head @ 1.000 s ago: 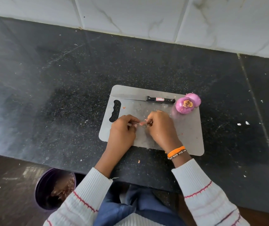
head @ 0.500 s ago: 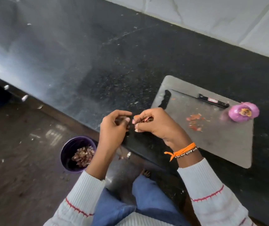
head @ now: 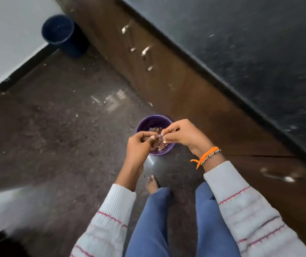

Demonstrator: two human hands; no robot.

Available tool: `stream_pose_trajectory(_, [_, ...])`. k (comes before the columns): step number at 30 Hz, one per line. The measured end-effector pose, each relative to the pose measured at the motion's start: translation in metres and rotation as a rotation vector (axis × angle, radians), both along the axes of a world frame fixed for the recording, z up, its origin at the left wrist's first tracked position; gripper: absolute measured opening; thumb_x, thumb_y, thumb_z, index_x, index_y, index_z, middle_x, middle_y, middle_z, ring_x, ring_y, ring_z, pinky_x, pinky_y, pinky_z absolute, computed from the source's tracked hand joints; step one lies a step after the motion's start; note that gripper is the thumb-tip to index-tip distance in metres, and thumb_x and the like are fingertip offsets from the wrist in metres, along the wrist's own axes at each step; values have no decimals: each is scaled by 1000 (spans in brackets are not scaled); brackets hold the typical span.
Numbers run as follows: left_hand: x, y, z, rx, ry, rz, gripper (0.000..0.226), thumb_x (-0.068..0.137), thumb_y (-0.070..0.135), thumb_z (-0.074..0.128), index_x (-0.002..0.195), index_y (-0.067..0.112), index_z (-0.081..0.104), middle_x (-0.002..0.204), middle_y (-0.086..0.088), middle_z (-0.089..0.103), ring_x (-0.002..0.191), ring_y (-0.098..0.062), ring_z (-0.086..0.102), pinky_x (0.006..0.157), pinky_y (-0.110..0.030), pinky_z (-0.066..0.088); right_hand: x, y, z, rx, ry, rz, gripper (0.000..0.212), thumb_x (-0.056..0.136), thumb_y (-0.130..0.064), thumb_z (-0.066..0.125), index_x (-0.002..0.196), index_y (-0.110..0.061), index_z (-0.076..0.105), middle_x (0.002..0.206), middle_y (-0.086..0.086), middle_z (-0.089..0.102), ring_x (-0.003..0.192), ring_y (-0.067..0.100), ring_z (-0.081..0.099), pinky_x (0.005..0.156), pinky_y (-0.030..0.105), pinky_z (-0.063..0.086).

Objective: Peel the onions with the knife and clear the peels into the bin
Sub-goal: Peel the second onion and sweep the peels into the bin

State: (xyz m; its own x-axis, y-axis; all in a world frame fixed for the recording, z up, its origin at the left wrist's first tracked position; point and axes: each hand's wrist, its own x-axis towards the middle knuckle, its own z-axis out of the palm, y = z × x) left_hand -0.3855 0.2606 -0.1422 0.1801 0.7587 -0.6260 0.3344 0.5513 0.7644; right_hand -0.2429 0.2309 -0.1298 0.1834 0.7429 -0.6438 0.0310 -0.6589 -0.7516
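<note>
Peels point(head: 174, 129) sit pinched in my right hand point(head: 182, 135), fingers curled round them, right over the purple bin point(head: 153, 121) on the floor. My left hand point(head: 139, 145) curls beside it; whether it holds anything, I cannot tell. My hands hide much of the bin.

I see dim, soft daylight; glare patch on glossy brown stone floor point(head: 111, 102), motion blur smearing frame edges.

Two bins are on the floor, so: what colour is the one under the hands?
Purple: the small round bin, best seen in the head view.
</note>
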Motion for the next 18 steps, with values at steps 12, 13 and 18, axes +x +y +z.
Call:
stream_pose_trajectory(12, [-33,67,-264,-354,5,153,30,93,-7,41,76,13,57,69,-3,56,60,-8,53,51,-11,47,-40,91,-324,-291,-275,26,11,75,-7,72,70,-4,63,65,7,57,64,15,54,67,33,48])
stream_pose_trajectory(13, [-32,69,-283,-361,5,139,30,93,-6,40,77,13,57,70,-4,55,60,-9,53,51,-12,47,-42,94,-346,-281,-309,37,12,75,-10,73,70,-3,63,63,7,56,65,15,54,66,31,46])
stream_pose_trajectory(18, [-30,68,-359,-353,68,73,24,94,-2,41,87,11,61,89,-10,64,74,-14,58,52,-12,44,-47,96,-418,-246,-411,124,20,90,-11,54,94,1,70,100,19,69,107,29,60,85,32,43])
